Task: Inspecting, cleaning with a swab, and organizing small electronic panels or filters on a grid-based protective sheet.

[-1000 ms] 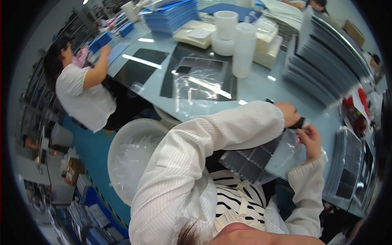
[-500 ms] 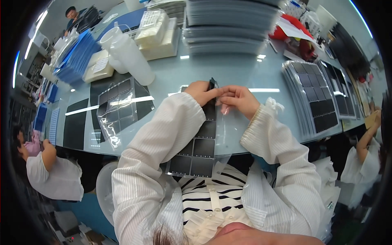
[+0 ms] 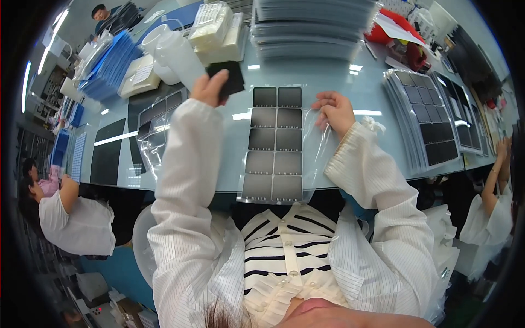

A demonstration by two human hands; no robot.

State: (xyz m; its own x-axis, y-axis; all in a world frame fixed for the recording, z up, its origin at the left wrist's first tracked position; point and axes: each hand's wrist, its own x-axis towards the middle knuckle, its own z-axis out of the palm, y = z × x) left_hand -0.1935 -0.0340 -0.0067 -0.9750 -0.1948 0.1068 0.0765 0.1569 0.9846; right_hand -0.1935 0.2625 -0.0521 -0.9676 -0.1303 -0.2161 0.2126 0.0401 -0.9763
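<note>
My left hand (image 3: 210, 88) is closed on a thin black square card (image 3: 228, 80), raised over the table left of the far end of a pocket sheet. That clear plastic sheet (image 3: 276, 150) lies lengthwise before me, with dark grey rectangular pieces in two columns of pockets. Its near end reaches past the table edge. At its right side my right hand (image 3: 334, 112) has curled fingers at a loose clear film (image 3: 317, 145), and seems to grip the film's edge. Left of my left forearm rests another pocket sheet (image 3: 153, 139), partly hidden by my sleeve.
Stacked filled sheets (image 3: 421, 117) stand on the right. A tall pile of clear sheets (image 3: 306, 27) is at the back. White plastic bottles (image 3: 178, 54), boxes (image 3: 216, 33) and blue sheets (image 3: 109, 63) crowd the back left. A black sheet (image 3: 108, 153) lies left. Other people sit on both sides.
My left hand has moved left, away from the pocket sheet, carrying the black card. The sheet's two columns now show uncovered. My right hand has shifted slightly right and away.
</note>
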